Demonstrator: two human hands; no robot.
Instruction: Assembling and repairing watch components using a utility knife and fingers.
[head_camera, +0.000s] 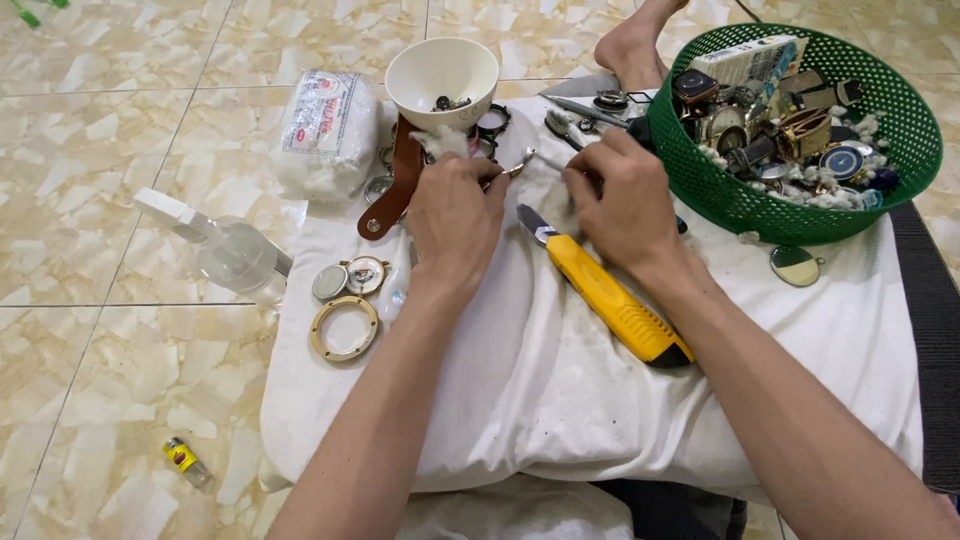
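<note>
I saw left hand (455, 215) closed on tweezers (515, 168); right hand (615, 195) pinched something small, perhaps cotton, steadying it over cloth (560, 380).

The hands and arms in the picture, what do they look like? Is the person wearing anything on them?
Both arms are bare up to the picture's edge: no sleeves show. The left hand and right hand have no gloves, and no rings, watch or bracelet can be seen on the fingers or wrists.

Glossy beige marble-patterned floor tiles (120, 130), evenly lit
</note>
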